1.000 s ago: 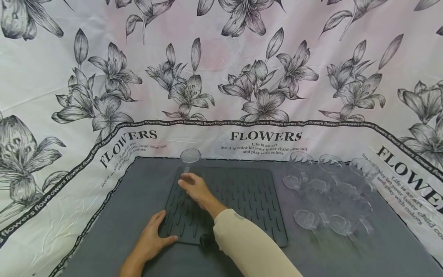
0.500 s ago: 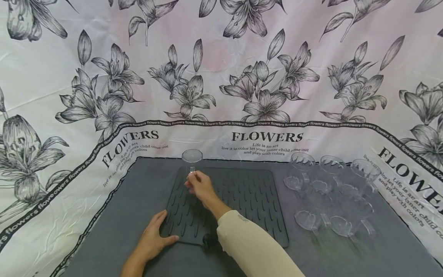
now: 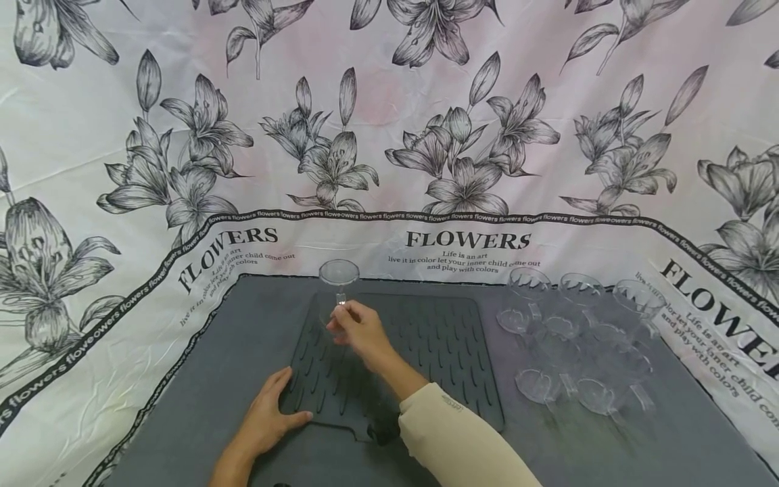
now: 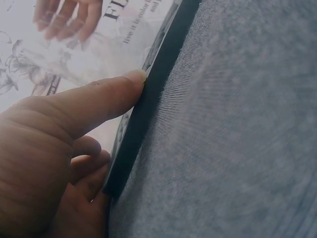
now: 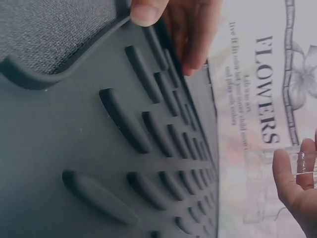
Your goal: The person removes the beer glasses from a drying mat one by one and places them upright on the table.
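Note:
My right hand (image 3: 359, 331) pinches the handle of a clear glass mug (image 3: 339, 272) over the back left part of a dark ridged drying mat (image 3: 438, 352). Transparency makes it hard to tell whether the mug touches the mat. In the right wrist view, the fingers hold the clear handle (image 5: 303, 162), with the faint mug body beside it. My left hand (image 3: 262, 419) rests at the mat's front left corner, fingers along the left edge and thumb on the front edge. The left wrist view shows that thumb (image 4: 109, 96) lying straight against the mat's rim (image 4: 141, 116).
Several clear mugs (image 3: 540, 385) stand grouped on the grey tabletop (image 3: 201, 379), right of the mat. A floral cloth (image 3: 389, 169) hangs behind and around the sides. A small black object (image 3: 383, 429) shows below the right forearm, near the mat's front edge.
My right hand has shifted slightly right and its fingers have closed in on the mug's handle. The mug has moved a little to the right. The left hand stays at the mat's corner.

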{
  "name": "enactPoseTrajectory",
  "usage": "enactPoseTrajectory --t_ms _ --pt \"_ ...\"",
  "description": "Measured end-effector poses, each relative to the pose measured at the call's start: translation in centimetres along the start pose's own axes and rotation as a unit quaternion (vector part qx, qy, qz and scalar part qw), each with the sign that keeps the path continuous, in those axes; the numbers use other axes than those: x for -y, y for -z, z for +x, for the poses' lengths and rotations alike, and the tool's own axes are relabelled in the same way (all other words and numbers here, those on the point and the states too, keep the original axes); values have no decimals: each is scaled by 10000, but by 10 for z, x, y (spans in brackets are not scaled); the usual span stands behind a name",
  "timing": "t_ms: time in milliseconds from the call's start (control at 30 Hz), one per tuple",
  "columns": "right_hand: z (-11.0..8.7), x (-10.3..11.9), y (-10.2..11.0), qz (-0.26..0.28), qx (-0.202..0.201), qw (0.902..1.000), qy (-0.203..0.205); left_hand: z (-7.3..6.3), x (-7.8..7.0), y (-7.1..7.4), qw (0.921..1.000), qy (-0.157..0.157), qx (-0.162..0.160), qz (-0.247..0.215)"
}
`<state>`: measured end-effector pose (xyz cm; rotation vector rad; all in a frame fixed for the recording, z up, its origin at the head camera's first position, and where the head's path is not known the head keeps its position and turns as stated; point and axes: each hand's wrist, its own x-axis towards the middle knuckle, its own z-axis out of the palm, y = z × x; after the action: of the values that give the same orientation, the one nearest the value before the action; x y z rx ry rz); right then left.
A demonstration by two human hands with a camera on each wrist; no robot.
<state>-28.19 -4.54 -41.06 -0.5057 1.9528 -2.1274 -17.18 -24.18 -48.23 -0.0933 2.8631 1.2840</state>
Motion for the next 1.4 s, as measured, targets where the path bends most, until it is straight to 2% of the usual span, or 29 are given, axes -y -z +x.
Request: enactPoseTrajectory --t_ms 167,367,667,767,967,1400 --pt "-27 30 7 -61 97 9999 128 -1 0 -2 9999 -118 -18 -24" --pt "-46 44 16 -56 215 9994 249 -1 1 -1 9998 -192 -57 -63" --pt "-79 66 34 -206 326 9985 387 1 3 1 9999 -37 132 -34" --pt "-88 68 43 -225 312 9984 408 1 2 1 9998 -29 208 -43" --pt "-99 54 64 -110 338 9977 570 1 2 2 9996 -11 297 18" --pt "-128 62 96 -370 443 9876 1461 -2 -5 6 9991 -25 417 67"
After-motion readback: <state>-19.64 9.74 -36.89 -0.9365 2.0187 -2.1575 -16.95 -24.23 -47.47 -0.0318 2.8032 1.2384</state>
